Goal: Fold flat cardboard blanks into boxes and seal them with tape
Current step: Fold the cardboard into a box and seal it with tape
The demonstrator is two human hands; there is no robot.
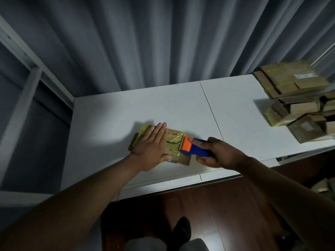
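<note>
Right hand: the right hand [220, 153] is curled round the blue and orange tape gun [194, 146], with one finger laid straight along its top.
Left hand: the left hand [154, 144] lies flat and spread out, pressing the box down.
Box: the small box [174, 142] sits on the white bench [181, 105] near the front edge, with shiny tape over its top. The orange end of the tape gun touches its right side.
Risk one: if the flat hand lets go, the box may slide and the tape may go on crooked.
Risk two: the tape gun's cutting edge is close to the left fingers and could nick them.
Far pile: taped boxes [293, 98] are stacked at the right end of the bench and look wobbly.
</note>
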